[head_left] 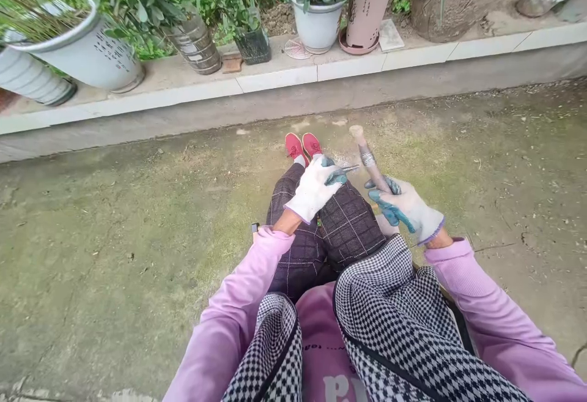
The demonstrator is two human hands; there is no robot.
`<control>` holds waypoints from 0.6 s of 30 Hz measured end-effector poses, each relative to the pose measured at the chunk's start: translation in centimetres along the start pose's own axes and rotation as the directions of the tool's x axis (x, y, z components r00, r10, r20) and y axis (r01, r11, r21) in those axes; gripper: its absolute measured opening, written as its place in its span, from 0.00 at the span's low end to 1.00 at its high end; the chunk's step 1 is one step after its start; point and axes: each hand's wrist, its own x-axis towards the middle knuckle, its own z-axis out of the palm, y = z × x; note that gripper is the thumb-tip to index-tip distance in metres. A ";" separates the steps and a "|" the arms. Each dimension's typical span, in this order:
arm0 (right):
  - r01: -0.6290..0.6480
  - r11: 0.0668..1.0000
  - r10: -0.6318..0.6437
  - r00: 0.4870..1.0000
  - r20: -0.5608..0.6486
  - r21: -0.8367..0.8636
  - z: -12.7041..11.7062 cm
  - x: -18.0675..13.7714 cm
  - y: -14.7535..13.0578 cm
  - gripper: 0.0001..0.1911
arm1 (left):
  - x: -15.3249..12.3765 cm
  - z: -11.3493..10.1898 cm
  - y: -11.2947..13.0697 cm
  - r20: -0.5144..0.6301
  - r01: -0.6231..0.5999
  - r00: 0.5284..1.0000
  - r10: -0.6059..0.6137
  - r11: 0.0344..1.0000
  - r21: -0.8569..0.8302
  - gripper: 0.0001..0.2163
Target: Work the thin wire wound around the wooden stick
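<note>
I sit with my legs stretched out over a concrete yard, red shoes [302,145] at the far end. Both hands wear white work gloves with blue-green fingertips. My left hand [317,186] is closed in a pinch on a thin metal rod or blade [347,171] that points right toward the other hand. My right hand [403,206] is wrapped round a wooden handle [367,154] with a metal band near its upper end; the handle slants up and away from me. The two hands hover above my knees, a short gap apart.
A raised white-edged ledge [275,78] runs across the far side and carries several potted plants: white pots at left [87,53], a white pot [318,26] and a tall pink one [369,7] near the middle. Bare mossy concrete [114,237] lies left and right of my legs.
</note>
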 end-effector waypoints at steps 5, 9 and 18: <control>0.001 0.996 -0.004 0.999 -0.031 -0.090 -0.6 -0.1 -0.3 0.27 | -0.3 0.5 0.4 -0.131 -0.037 0.991 -0.015 0.923 -0.384 0.12; 0.129 0.964 -0.133 0.991 -0.001 -0.233 -0.3 -0.2 0.2 0.21 | 0.3 1.6 2.6 -0.055 0.017 0.995 -0.078 0.715 -0.699 0.20; 0.019 0.995 0.007 0.969 0.248 -0.102 -2.6 -2.2 -0.3 0.26 | -1.5 1.9 5.2 0.173 0.202 0.979 -0.105 0.523 -0.828 0.10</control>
